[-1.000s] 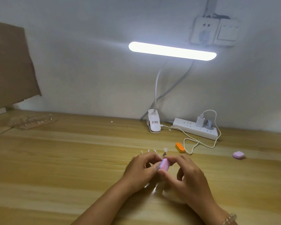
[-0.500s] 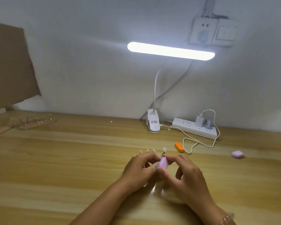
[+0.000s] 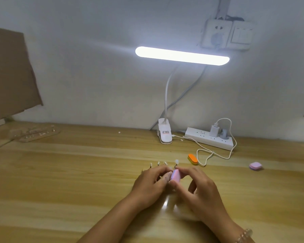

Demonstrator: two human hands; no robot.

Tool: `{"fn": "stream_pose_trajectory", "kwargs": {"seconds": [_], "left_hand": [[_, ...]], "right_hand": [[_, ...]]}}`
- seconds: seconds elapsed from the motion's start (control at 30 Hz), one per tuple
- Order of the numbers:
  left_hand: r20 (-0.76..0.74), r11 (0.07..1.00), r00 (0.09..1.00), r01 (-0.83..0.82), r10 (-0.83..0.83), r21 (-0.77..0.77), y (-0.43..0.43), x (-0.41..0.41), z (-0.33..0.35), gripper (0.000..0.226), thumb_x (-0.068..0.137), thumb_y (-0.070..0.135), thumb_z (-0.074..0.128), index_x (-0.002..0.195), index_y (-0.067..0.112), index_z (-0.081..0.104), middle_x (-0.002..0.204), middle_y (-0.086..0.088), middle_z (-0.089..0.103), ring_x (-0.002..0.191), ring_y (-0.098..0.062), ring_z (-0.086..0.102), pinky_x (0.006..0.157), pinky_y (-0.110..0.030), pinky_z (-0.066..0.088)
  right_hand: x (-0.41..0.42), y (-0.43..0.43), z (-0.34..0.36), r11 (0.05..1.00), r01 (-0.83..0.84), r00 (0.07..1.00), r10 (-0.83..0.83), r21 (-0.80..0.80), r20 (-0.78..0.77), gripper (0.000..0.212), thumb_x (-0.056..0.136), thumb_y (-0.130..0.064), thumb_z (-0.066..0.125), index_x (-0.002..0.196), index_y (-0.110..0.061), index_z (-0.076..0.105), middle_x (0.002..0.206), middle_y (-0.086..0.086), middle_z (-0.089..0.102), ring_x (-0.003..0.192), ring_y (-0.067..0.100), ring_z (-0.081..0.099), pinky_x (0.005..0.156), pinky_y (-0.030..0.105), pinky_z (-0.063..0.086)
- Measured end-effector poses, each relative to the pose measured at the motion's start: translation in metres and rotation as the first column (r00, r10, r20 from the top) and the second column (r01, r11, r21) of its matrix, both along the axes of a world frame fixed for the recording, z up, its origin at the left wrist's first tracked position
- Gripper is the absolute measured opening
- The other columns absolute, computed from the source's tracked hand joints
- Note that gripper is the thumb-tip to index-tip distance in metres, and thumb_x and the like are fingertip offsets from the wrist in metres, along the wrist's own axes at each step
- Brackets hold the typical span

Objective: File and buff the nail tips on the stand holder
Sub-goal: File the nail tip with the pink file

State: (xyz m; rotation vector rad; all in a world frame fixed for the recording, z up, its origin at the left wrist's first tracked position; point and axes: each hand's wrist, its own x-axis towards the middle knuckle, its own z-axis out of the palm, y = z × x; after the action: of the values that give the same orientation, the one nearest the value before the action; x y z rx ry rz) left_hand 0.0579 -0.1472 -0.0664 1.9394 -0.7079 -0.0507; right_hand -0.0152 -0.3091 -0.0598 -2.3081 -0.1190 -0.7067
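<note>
A pink buffer block (image 3: 176,175) is pinched between thumb and forefinger of the right hand (image 3: 200,192), just in front of the stand holder (image 3: 158,163), whose prongs are seen past the knuckles on the table (image 3: 77,181). The left hand (image 3: 151,183) is curled close against the block — whether anything is held in it cannot be told. One pale nail tip (image 3: 177,161) is seen on the rightmost prong. Short, light strokes are advised, with the stem steadied — otherwise the tip may be popped off.

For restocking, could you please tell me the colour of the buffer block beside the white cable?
The buffer block is orange, clearest in the head view.
</note>
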Motion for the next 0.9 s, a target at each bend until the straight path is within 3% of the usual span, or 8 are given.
{"fn": "stream_pose_trajectory", "kwargs": {"seconds": [0.13, 0.27, 0.43, 0.5, 0.6, 0.67, 0.77, 0.9], "left_hand": [[0.061, 0.997, 0.998, -0.006, 0.002, 0.074, 0.0, 0.001, -0.002, 0.017, 0.095, 0.043, 0.05, 0.094, 0.034, 0.064, 0.084, 0.023, 0.061, 0.071, 0.0, 0.053, 0.076, -0.038, 0.048], [0.046, 0.999, 0.999, -0.004, 0.002, 0.047, 0.0, -0.001, 0.001, 0.022, 0.092, 0.038, 0.047, 0.096, 0.03, 0.067, 0.088, 0.016, 0.068, 0.076, -0.014, 0.061, 0.075, -0.039, 0.049], [0.05, 0.999, 0.999, -0.005, 0.003, 0.035, 0.001, -0.002, 0.001, 0.017, 0.095, 0.037, 0.05, 0.086, 0.039, 0.064, 0.079, 0.024, 0.063, 0.065, 0.003, 0.052, 0.065, -0.026, 0.039], [0.02, 1.0, 1.0, -0.006, 0.006, 0.01, 0.001, -0.002, 0.002, 0.019, 0.092, 0.04, 0.047, 0.089, 0.037, 0.065, 0.082, 0.021, 0.065, 0.073, -0.006, 0.058, 0.07, -0.033, 0.045], [0.013, 1.0, 1.0, 0.007, -0.007, 0.026, 0.001, -0.002, 0.002, 0.019, 0.091, 0.042, 0.046, 0.088, 0.038, 0.065, 0.082, 0.02, 0.067, 0.079, -0.009, 0.063, 0.077, -0.036, 0.049], [0.023, 0.999, 1.0, 0.013, -0.014, 0.038, 0.001, -0.003, 0.002, 0.019, 0.092, 0.042, 0.047, 0.088, 0.038, 0.065, 0.081, 0.02, 0.068, 0.081, -0.007, 0.064, 0.08, -0.04, 0.052], [0.02, 0.999, 1.0, 0.018, -0.019, 0.03, 0.002, -0.002, 0.003, 0.026, 0.092, 0.038, 0.045, 0.098, 0.031, 0.069, 0.092, 0.015, 0.071, 0.089, -0.01, 0.066, 0.084, -0.045, 0.052], [0.033, 0.998, 0.999, 0.015, -0.016, 0.057, 0.001, -0.001, 0.002, 0.023, 0.091, 0.042, 0.047, 0.095, 0.033, 0.069, 0.088, 0.017, 0.071, 0.089, -0.014, 0.067, 0.084, -0.047, 0.052]], "right_hand": [[0.004, -0.004, 0.001, 0.997, 0.072, 0.997, -0.072, 0.037, 0.005, 0.028, 0.076, -0.054, 0.069, 0.1, -0.039, 0.067, 0.092, -0.023, 0.064, 0.068, 0.004, 0.056, 0.061, 0.022, 0.044], [-0.001, 0.003, 0.001, 0.997, 0.002, 1.0, -0.003, -0.075, -0.004, 0.033, 0.077, -0.054, 0.068, 0.107, -0.041, 0.065, 0.097, -0.026, 0.061, 0.058, 0.008, 0.054, 0.061, 0.023, 0.047], [0.004, -0.005, 0.0, 0.997, 0.076, 0.997, -0.076, -0.013, -0.007, 0.025, 0.078, -0.054, 0.069, 0.098, -0.04, 0.066, 0.091, -0.023, 0.064, 0.067, 0.005, 0.056, 0.061, 0.02, 0.045], [0.001, 0.001, 0.0, 0.997, 0.029, 1.0, -0.028, -0.069, 0.009, 0.035, 0.076, -0.063, 0.064, 0.102, -0.041, 0.065, 0.093, -0.025, 0.062, 0.061, 0.008, 0.055, 0.059, 0.023, 0.047], [0.004, -0.002, 0.0, 0.999, 0.049, 0.999, -0.049, 0.005, 0.001, 0.042, 0.073, -0.074, 0.06, 0.097, -0.04, 0.067, 0.091, -0.023, 0.064, 0.066, 0.008, 0.057, 0.061, 0.023, 0.047], [0.004, -0.005, 0.001, 0.995, 0.096, 0.995, -0.096, -0.007, -0.002, 0.037, 0.074, -0.069, 0.06, 0.095, -0.039, 0.066, 0.09, -0.022, 0.064, 0.07, 0.004, 0.057, 0.061, 0.02, 0.044], [-0.001, 0.004, 0.002, 0.992, 0.052, 0.999, -0.05, -0.115, 0.022, 0.035, 0.077, -0.065, 0.062, 0.102, -0.041, 0.063, 0.093, -0.025, 0.06, 0.062, 0.006, 0.054, 0.056, 0.02, 0.043], [0.003, -0.004, 0.005, 0.995, 0.103, 0.995, -0.103, -0.007, 0.014, 0.038, 0.072, -0.071, 0.058, 0.094, -0.041, 0.064, 0.089, -0.022, 0.063, 0.069, 0.004, 0.056, 0.059, 0.024, 0.042]]}}
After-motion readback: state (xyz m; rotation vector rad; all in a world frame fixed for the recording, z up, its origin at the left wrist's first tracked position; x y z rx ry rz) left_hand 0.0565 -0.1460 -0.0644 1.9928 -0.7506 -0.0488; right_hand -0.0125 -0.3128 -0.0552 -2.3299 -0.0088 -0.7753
